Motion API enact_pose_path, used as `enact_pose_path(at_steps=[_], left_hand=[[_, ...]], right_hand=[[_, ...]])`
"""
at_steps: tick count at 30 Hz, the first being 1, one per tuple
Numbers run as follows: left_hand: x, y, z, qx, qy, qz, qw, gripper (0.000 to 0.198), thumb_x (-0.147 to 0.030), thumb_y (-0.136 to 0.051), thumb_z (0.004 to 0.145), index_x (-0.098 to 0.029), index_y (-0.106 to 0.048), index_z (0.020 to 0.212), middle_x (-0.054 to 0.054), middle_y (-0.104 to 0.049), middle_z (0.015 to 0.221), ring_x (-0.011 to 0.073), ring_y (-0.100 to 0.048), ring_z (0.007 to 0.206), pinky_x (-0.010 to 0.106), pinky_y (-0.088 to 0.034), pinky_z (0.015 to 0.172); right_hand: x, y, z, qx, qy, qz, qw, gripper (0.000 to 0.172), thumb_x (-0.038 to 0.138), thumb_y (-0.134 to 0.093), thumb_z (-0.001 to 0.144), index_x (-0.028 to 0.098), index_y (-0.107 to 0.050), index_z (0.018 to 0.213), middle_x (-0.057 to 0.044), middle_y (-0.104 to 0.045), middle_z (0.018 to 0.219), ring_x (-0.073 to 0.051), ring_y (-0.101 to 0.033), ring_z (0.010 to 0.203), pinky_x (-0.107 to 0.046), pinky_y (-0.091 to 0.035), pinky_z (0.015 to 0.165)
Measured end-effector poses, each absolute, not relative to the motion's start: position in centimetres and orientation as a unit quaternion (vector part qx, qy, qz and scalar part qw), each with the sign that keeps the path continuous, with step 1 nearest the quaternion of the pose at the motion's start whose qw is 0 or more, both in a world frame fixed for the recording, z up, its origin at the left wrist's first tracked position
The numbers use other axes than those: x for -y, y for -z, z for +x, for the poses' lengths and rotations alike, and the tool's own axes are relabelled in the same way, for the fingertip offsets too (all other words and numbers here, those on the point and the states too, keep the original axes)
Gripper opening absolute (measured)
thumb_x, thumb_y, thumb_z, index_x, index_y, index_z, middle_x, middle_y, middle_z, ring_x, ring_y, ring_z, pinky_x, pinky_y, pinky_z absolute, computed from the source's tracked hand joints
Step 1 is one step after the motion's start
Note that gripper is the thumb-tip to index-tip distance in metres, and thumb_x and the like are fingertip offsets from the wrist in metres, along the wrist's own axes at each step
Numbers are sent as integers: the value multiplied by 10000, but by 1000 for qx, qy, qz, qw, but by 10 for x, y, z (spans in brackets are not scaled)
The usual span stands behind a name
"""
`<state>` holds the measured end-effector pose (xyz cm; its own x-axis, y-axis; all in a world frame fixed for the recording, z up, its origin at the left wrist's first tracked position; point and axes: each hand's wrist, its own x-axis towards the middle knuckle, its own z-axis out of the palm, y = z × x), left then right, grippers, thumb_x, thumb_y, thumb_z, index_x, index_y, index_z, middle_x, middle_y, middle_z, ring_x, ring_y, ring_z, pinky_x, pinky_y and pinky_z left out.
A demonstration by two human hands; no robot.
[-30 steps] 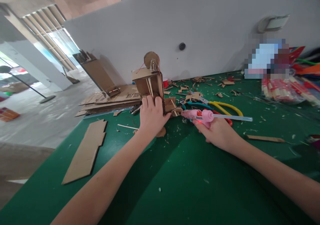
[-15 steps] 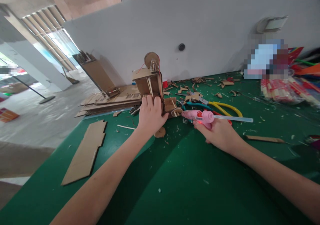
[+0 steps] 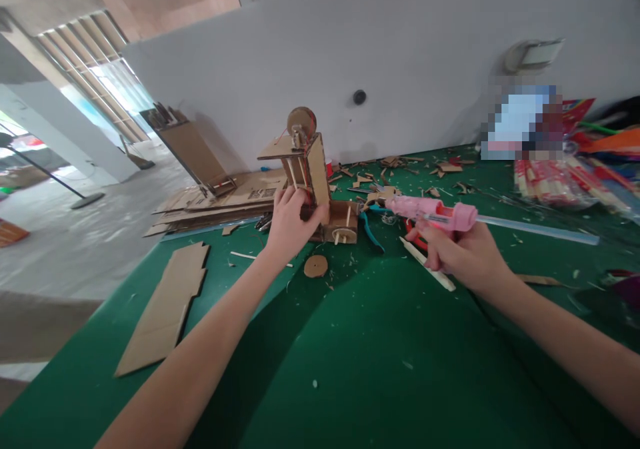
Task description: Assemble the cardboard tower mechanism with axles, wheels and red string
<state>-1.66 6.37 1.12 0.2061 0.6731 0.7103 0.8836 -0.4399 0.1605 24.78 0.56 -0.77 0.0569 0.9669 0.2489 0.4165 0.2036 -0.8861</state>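
Note:
My left hand point(image 3: 289, 221) is closed round the lower part of a small cardboard model point(image 3: 306, 169) that stands on the green table point(image 3: 360, 356). The model has a round disc on top, thin wooden sticks and a red thread. My right hand point(image 3: 463, 257) grips a pink hot glue gun point(image 3: 433, 210), lifted off the table, nozzle pointing left toward the model's low base block point(image 3: 344, 221). A clear glue stick point(image 3: 537, 230) juts from the gun's back. A loose cardboard disc point(image 3: 315, 266) lies just in front of the model.
A long cardboard strip point(image 3: 165, 309) lies at the table's left edge. Stacked cardboard sheets point(image 3: 215, 202) sit behind the model. Cardboard scraps point(image 3: 400, 169), a teal-handled tool point(image 3: 371, 230) and a wooden stick point(image 3: 430, 272) lie near the gun. Packaged sticks point(image 3: 565, 182) lie at the far right.
My right hand has lifted the glue gun up and away to the right of the model. The left hand has turned the model, so its side wall now faces me.

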Motion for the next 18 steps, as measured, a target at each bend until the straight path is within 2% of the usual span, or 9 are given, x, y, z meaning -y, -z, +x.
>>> enact_pose_path(at_steps=[2,4,9,14,18], left_hand=[[-66,-11,-15,513,376,-758,142,214,-343,-525,810,-200,-424,687,23,-516,757,196,-471,802,358,-395,797],[-66,-13,-14,507,376,-764,134,190,-315,-528,798,-201,-425,687,19,-516,740,188,-479,775,351,-398,784],[-64,-22,-20,495,374,-781,76,183,-302,-520,783,-200,-427,664,28,-531,747,187,-505,776,337,-424,757],[-67,-27,-33,465,382,-798,31,189,-317,-499,788,-194,-463,650,33,-564,767,197,-521,829,351,-427,796],[-72,-30,-43,438,378,-816,4,161,-323,-513,771,-182,-567,714,54,-607,899,221,-521,936,382,-406,877]], right_hand=[[-4,7,247,609,-330,-531,488,381,522,-538,787,193,-628,618,17,-481,337,-145,-518,374,-270,-422,414],[-2,4,246,598,-349,-496,524,374,516,-545,788,184,-629,641,10,-516,387,-127,-493,366,-263,-400,397],[-4,-3,249,570,-264,-505,592,377,514,-489,826,168,-626,762,-6,-562,492,-117,-507,418,-252,-395,414],[-19,-18,274,587,-119,-633,491,325,444,-493,816,186,-529,622,-20,-530,485,-130,-512,455,-268,-394,460],[-33,-30,300,608,-65,-648,454,162,322,-520,784,183,-573,720,2,-486,491,-121,-474,465,-272,-360,479]])
